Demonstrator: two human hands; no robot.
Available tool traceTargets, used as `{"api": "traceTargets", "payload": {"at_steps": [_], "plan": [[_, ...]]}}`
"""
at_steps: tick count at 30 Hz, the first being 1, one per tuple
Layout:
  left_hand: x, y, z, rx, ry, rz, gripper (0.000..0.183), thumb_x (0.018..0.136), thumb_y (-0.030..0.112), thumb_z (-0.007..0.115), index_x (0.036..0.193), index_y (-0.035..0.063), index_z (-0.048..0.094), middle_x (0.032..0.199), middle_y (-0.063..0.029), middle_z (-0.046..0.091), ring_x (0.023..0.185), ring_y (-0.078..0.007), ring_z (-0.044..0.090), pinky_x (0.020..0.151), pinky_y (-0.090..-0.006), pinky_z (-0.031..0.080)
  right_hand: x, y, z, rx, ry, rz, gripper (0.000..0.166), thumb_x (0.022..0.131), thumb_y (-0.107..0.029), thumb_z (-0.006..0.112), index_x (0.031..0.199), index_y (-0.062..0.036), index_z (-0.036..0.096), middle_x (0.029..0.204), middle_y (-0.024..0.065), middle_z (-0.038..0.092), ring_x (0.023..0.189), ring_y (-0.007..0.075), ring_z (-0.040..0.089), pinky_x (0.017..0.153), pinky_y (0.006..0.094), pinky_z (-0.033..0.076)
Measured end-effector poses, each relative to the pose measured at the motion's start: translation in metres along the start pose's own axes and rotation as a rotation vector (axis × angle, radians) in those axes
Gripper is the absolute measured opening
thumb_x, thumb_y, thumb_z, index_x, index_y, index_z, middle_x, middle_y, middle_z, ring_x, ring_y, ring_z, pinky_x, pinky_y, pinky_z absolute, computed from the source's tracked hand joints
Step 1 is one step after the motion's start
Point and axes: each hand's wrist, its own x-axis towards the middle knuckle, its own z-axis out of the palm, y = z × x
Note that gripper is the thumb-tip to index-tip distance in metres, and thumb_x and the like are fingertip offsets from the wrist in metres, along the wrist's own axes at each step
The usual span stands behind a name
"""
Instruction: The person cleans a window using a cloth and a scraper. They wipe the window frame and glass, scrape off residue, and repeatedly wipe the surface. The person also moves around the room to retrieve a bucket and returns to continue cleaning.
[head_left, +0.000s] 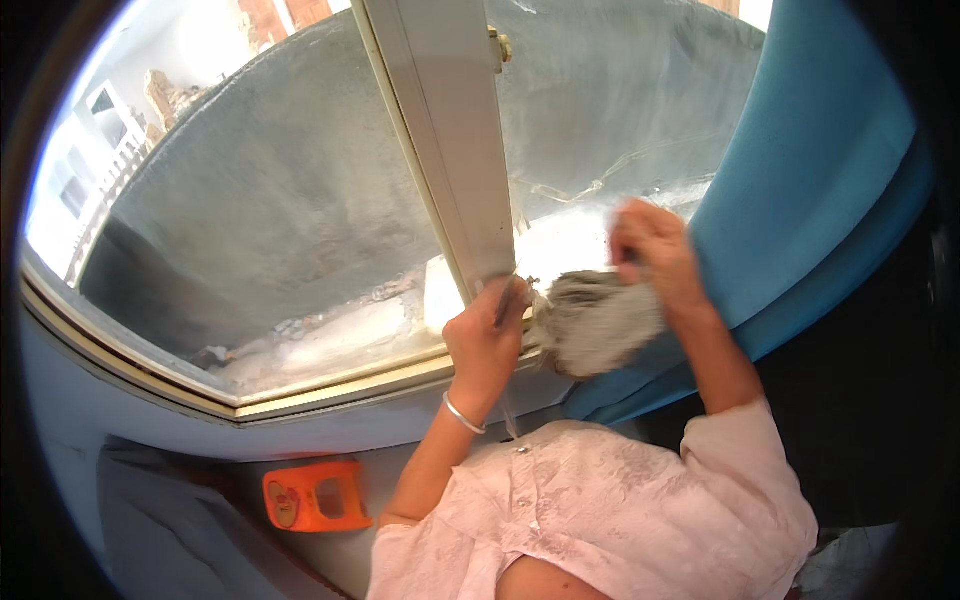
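Note:
In front of the window, a grey-white fibrous bundle (600, 322), perhaps yarn or a rag, hangs between my two hands, blurred by motion. My right hand (652, 251) is closed at its upper right edge; a small dark spot shows by the fingers, too blurred to name. At the bundle's left side, my left hand (484, 337) is a fist around a dark, narrow object (505, 301), whose kind I cannot tell. Loose strands stick out beside that fist. A pale bangle (463, 414) circles my left wrist.
A window post (450, 135) with a brass-coloured latch (502, 49) rises beyond my hands. Below the glass runs the window's lower frame (337, 395). A blue curtain (810, 195) hangs at right. An orange plastic container (318, 469) and dark grey fabric (172, 525) lie at lower left.

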Motion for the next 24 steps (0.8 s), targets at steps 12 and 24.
{"api": "traceTargets", "payload": {"at_steps": [12, 24], "plan": [[-0.008, -0.018, 0.020, 0.216, 0.025, 0.063, 0.010, 0.088, 0.010, 0.068, 0.097, 0.0068, 0.066, 0.083, -0.0118, 0.068, 0.069, -0.0320, 0.066, 0.060, -0.0377, 0.051, -0.040, -0.009, -0.013, -0.158, -0.099, -0.132, 0.046, 0.092, -0.041, 0.067, 0.114, -0.0031, 0.054, 0.087, 0.0089, 0.065, 0.066, 0.0113, 0.060, 0.057, 0.0243, 0.047], [-0.012, -0.002, 0.022, 0.071, -0.005, -0.049, 0.004, 0.090, 0.006, 0.060, 0.093, 0.0051, 0.062, 0.080, -0.0071, 0.060, 0.053, -0.0186, 0.059, 0.051, -0.0318, 0.047, 0.072, -0.022, 0.029, -0.054, -0.681, -0.267, 0.025, 0.095, -0.025, 0.064, 0.087, -0.0012, 0.065, 0.068, 0.0039, 0.059, 0.065, 0.0122, 0.053, 0.059, 0.0299, 0.044]]}}
